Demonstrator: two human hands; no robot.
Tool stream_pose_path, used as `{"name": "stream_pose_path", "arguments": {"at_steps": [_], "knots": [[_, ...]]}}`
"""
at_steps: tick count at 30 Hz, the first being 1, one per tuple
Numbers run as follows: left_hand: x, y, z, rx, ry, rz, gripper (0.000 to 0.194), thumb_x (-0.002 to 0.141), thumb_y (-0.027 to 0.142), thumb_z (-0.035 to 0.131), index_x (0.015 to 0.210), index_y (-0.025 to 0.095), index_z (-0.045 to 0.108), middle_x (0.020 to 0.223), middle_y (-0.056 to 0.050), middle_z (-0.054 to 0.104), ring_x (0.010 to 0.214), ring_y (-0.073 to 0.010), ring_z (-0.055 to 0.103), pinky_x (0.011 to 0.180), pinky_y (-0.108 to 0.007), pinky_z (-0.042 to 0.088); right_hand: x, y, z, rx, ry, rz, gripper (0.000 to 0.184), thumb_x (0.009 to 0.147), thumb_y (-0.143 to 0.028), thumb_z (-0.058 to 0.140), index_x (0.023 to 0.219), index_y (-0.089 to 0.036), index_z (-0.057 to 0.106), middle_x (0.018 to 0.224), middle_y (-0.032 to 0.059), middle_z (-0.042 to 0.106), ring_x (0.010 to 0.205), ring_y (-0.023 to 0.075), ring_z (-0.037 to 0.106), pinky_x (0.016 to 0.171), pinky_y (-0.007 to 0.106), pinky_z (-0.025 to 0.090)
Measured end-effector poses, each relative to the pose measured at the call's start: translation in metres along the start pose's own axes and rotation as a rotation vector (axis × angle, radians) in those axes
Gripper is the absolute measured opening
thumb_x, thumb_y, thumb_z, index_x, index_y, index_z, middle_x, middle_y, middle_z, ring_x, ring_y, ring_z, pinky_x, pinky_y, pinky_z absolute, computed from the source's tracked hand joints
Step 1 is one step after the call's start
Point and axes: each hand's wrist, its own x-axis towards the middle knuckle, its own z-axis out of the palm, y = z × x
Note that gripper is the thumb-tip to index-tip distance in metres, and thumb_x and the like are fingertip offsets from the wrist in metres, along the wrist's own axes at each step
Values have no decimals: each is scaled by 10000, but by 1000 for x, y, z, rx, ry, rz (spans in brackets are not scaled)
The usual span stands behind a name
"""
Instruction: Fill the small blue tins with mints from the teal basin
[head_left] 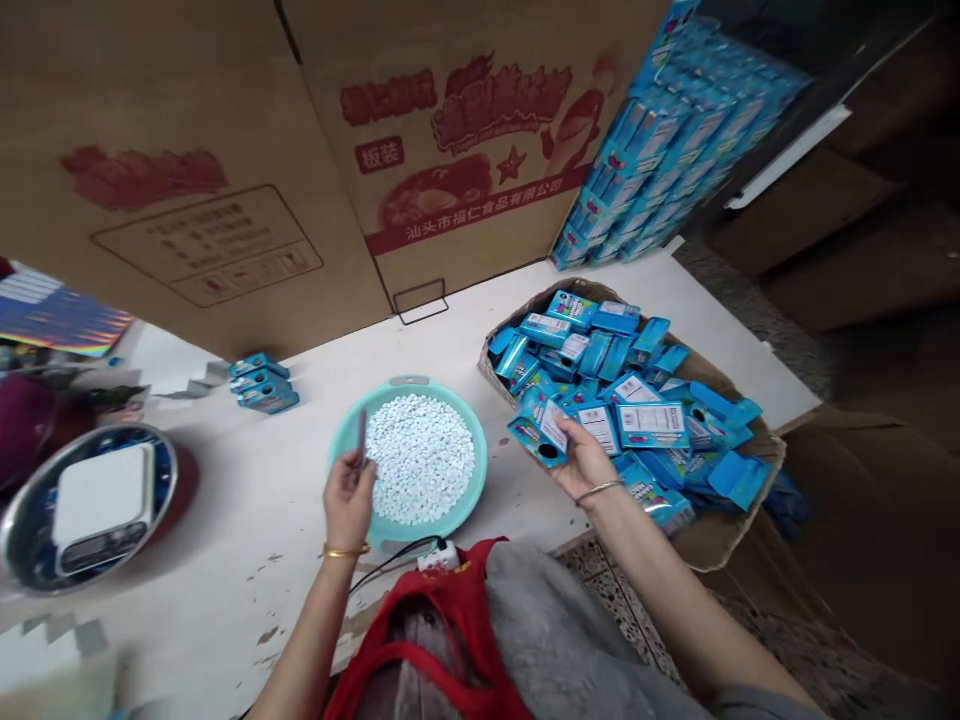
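Blue sachet (537, 428) pinched between the fingers and thumb of my right hand (586, 462), right above a cardboard tray (739, 540) heaped with matching sachets. My left hand (349, 503) closes on a thin grey strip (361, 438). Just past those fingers sits a teal basin (471, 490) full of white tablets (420, 458), with a small sachet stack (262, 384) farther left.

The left hand (349, 502) pinches a thin grey strip (362, 438) over a teal basin (481, 450) of white tablets (420, 458), while the right hand (586, 462) holds a blue packet (541, 432) above a cardboard box (724, 545) at the basin's 3 o'clock.
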Motion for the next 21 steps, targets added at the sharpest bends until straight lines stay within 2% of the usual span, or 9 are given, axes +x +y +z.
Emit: {"name": "stream_pose_path", "arguments": {"at_steps": [2,4,7,9,12,14,17,19,21], "knots": [[-26,26,14,-65,-132,72,327,715,357,668,958,185,535,840,-15,611,746,-132,595,663,-252,512,-6,23,18,87,-90,134,215,762,-365,630,931,-232,611,874,30,728,817,238,691,707,454,584],[-51,47,30,-71,-276,144,277,787,342,628,1000,195,529,822,-13,599,727,-126,587,634,-246,506,-15,45,34,157,-121,199,165,760,-343,641,874,-226,621,854,28,726,820,223,691,722,427,595],[-76,65,49,66,-436,320,203,847,301,575,1023,206,539,820,-22,595,742,-142,583,667,-282,503,-30,70,51,226,-168,225,147,742,-337,663,825,-221,626,829,17,713,818,201,684,726,364,604],[-82,70,55,189,-502,484,181,853,265,568,1023,209,551,867,-44,604,814,-170,586,731,-323,501,-38,78,57,245,-194,233,142,723,-319,680,802,-214,627,780,5,696,773,185,674,695,322,603],[-74,72,50,282,-499,653,199,849,239,571,1045,208,550,972,-80,584,947,-203,565,821,-366,488,-46,79,59,253,-148,269,136,717,-288,693,799,-200,630,724,-3,677,687,161,650,622,279,590],[-62,71,39,304,-518,686,354,817,287,620,1145,209,511,1117,-118,533,1036,-224,535,827,-363,491,-49,76,58,230,-103,322,164,737,-308,695,840,-193,640,758,7,691,669,151,645,583,264,577],[-46,62,22,378,-751,700,670,763,382,684,1329,211,367,1328,-171,410,1169,-259,469,836,-352,492,-53,76,54,147,-114,384,226,750,-345,698,902,-188,641,819,30,708,682,161,652,560,271,567],[-40,53,16,435,-886,697,582,815,378,629,1312,205,380,1290,-161,461,1153,-243,484,867,-353,474,-55,80,51,51,-159,362,306,765,-400,677,993,-204,619,840,34,709,697,179,661,567,300,571],[-40,46,13,462,-908,654,382,853,379,579,1171,191,480,1110,-121,561,1014,-212,541,832,-335,467,-58,83,46,-118,-245,245,442,825,-536,554,1145,-232,564,933,52,707,761,205,677,606,348,582]]}}
